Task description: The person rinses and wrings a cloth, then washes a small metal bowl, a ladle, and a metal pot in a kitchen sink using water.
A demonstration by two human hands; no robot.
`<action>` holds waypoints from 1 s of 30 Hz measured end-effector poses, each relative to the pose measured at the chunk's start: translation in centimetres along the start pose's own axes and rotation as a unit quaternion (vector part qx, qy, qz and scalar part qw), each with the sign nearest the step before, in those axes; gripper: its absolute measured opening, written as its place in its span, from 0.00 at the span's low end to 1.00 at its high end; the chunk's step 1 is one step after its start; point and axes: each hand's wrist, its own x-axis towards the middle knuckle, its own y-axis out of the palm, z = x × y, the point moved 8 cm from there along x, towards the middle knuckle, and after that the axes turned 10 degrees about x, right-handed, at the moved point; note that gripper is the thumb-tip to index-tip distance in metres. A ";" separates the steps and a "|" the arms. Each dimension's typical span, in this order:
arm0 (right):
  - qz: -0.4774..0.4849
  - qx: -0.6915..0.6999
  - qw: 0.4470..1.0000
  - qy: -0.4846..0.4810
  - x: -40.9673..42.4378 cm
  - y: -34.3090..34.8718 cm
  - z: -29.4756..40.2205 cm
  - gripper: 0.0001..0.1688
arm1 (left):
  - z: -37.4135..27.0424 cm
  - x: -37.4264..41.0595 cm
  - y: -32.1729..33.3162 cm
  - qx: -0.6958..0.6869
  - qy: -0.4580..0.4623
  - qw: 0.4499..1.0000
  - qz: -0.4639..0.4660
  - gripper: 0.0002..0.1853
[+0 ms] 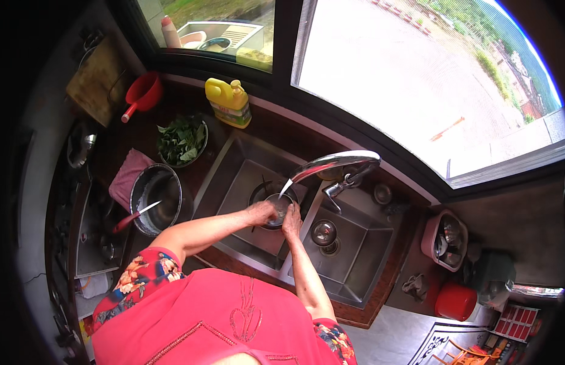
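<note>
A small metal bowl (285,199) is under the stream from the chrome faucet (339,158), over the left basin (232,191) of a double stainless sink. My right hand (291,221) grips the bowl's right rim. My left hand (263,213) reaches to the bowl's left side with curled fingers over its inside. Whether those fingers hold anything is hidden. Beneath the bowl, a larger dark round vessel (256,194) shows in part on the basin floor. A small shiny metal bowl (324,232) sits by the drain of the right basin (355,273).
Left of the sink are a metal pot (168,200) with a red-handled knife (127,222) across its rim, a pink cloth (129,175), a bowl of leafy greens (182,141) and a red dipper (144,91). A yellow jug (228,102) stands behind; a pink tub (431,242) is right.
</note>
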 end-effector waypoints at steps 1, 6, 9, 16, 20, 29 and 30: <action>0.020 0.018 0.999 0.034 0.0 0.6 -0.6 0.29 | 0.1 -0.5 -1.0 0.101 0.066 0.991 -0.053 0.06; 0.044 0.062 0.996 0.042 0.1 2.6 -2.0 0.30 | 2.5 1.6 -2.0 -0.078 -0.164 0.960 -0.212 0.04; 0.027 0.047 0.999 -0.001 0.5 1.5 -1.0 0.31 | 0.7 1.6 -0.2 -0.227 -0.145 0.952 -0.145 0.10; 0.097 0.078 0.986 0.108 -0.6 2.9 -0.7 0.29 | 3.2 0.3 -1.0 0.051 -0.076 0.989 -0.115 0.05; 0.033 -0.006 0.999 -0.024 1.6 0.9 -0.7 0.29 | 0.1 2.7 -1.4 -0.152 -0.132 0.972 -0.121 0.09; 0.238 0.190 0.918 0.253 -3.3 3.4 1.9 0.39 | -0.8 0.4 -5.8 0.270 0.209 0.934 -0.108 0.07; 0.258 0.187 0.911 0.262 -3.4 3.7 2.1 0.39 | -2.3 1.0 -7.1 0.262 0.232 0.931 -0.103 0.08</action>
